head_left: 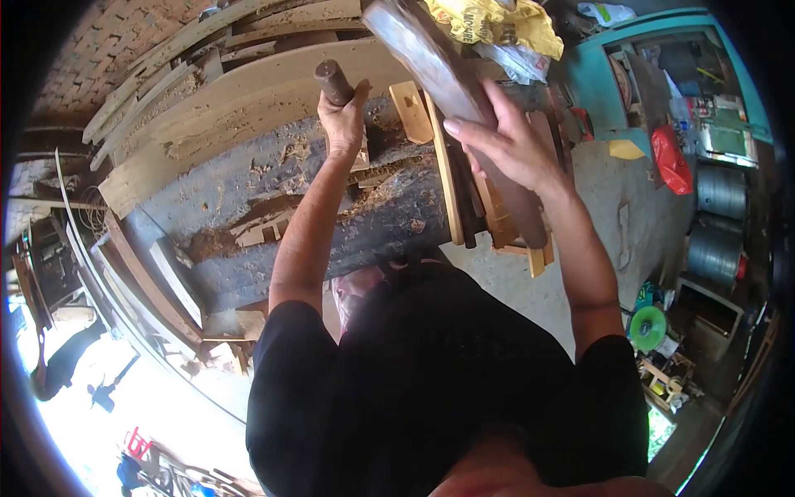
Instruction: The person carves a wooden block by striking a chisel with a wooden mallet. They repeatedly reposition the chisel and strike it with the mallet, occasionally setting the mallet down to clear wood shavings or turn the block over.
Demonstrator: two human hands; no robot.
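My left hand [341,124] is closed around a dark brown, round wooden handle [333,81]. Its blunt end points up, and whatever is at the other end is hidden by my hand. On the other side, my right hand [517,145] grips a long, thick wooden board [439,70], thumb on its face and fingers at the edge. This board slants from the top middle toward my body. Below both hands lies a worn, dark workbench [331,240] scattered with wood shavings. A light wooden piece with a hole [411,112] sits between my hands.
Long planks [248,91] lie along the bench's far side, by a brick wall. Narrow wood strips [445,174] stand at the right end. A yellow sack [505,29] rests beyond. Rightward are a teal cabinet frame [592,83], a red bag [672,159] and a green fan [648,329].
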